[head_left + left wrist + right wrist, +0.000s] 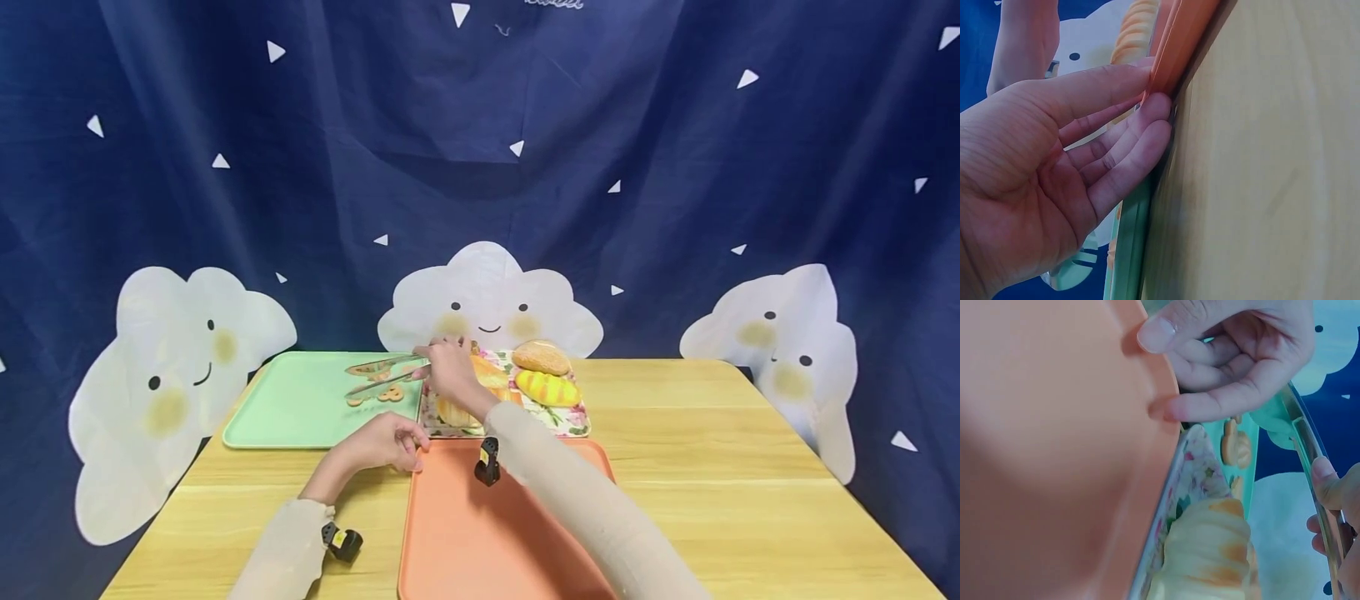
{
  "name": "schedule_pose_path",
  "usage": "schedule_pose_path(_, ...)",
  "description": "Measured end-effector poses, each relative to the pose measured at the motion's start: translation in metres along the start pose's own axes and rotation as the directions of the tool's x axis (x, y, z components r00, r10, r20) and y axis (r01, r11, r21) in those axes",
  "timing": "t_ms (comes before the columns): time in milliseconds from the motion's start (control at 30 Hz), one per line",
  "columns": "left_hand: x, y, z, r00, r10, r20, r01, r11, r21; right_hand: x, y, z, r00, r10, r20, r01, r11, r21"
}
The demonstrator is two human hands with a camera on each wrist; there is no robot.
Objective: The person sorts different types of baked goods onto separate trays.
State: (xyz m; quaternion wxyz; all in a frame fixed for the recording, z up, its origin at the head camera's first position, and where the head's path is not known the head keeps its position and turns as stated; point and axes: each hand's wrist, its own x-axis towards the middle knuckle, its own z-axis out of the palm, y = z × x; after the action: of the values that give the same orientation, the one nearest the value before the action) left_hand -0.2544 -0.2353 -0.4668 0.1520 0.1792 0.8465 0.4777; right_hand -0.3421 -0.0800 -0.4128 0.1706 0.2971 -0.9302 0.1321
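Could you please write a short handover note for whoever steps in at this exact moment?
Left hand: fingers rest on the near-left corner rim of the orange tray, thumb over the edge.
Right hand: holds metal tongs, tips out over the green tray, close to the small pretzel-shaped cookies lying there; whether the tips pinch one cannot be told.
Floral tray behind the orange tray holds a striped croissant, a brown roll and a yellow striped bun.
Done: nothing shows on the visible part of the orange tray.
Left: probably all the moving of items.
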Motion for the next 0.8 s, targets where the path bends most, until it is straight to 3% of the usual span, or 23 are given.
schedule_pose_path(500, -0.001, 0.001, 0.0, 1.0, 0.009, -0.001, -0.009, 1.0, 0.012, -0.004, 0.01, -0.011, 0.999, -0.019, -0.041, 0.019, 1.0, 0.01)
schedule_pose_path(800, -0.002, 0.001, 0.001, 1.0, -0.003, 0.006, 0.003, 1.0, 0.014, -0.022, 0.025, -0.039, 0.98, -0.132, -0.15, 0.117, 0.987, -0.109)
